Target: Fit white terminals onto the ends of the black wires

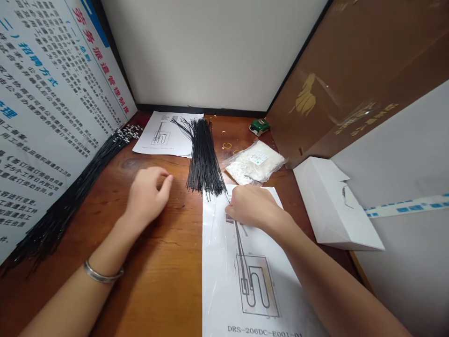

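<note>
My right hand rests on a printed template sheet with its fingers pinched on a thin black wire that runs down to the drawn loop outline. The bundle of black wires lies just beyond it, ends fanned toward me. My left hand hovers over the wooden table left of the bundle, fingers curled loosely, thumb and forefinger close together, nothing visible in them. A metal bangle circles my left wrist.
A long pile of black wires with white tips lies along the left poster wall. A second drawing sheet, a clear bag of white parts, a green tape measure and a white box sit around the work area.
</note>
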The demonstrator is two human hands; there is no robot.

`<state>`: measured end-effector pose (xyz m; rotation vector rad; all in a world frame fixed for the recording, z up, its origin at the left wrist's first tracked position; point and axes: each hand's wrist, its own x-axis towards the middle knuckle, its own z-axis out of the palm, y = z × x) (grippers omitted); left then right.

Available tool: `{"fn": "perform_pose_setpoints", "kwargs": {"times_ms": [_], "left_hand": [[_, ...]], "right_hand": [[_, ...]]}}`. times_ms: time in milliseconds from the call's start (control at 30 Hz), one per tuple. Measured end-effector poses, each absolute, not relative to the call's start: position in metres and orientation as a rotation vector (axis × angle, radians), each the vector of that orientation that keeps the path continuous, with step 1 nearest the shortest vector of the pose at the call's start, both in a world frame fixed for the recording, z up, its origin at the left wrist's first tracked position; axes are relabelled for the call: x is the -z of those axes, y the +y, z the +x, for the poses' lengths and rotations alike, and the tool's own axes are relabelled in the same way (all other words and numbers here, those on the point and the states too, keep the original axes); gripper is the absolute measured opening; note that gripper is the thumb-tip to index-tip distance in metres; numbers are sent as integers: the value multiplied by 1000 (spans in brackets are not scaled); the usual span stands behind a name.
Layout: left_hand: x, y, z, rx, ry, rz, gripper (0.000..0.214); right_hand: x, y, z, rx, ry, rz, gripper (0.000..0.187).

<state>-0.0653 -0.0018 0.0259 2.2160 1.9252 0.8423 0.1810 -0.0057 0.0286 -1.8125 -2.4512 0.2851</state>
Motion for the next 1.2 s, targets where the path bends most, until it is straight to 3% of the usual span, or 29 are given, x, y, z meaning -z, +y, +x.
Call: {"fn": "perform_pose_setpoints", "kwargs": {"times_ms": [133, 300, 600, 700, 800, 967, 1200], "left_hand": [[-28, -19, -10, -638, 1511, 1814, 51], [-14, -13, 25, -624, 1271, 1346, 41], [-2, 16, 42, -852, 1211, 1115, 23], [-1, 15, 41, -880, 1158, 1078, 26], [-3, 11, 37, -892, 1087, 1023, 30], [-5, 5, 34, -925, 1055, 973, 28], [-4, -1, 37, -902, 976, 971, 28]], "right_hand": [[-38, -16, 182, -682, -2284, -1827, 28], [-42, -35, 176, -1307, -1930, -1799, 12], [-37, -40, 166, -1667, -1707, -1709, 4], [-34, -37, 176, -1768, -1707, -1576, 17], [-23, -23, 189, -1512, -1537, -1465, 29], [8, 11, 212, -405, -1263, -1835, 20], [23, 21, 225, -268, -1429, -2030, 34]]}}
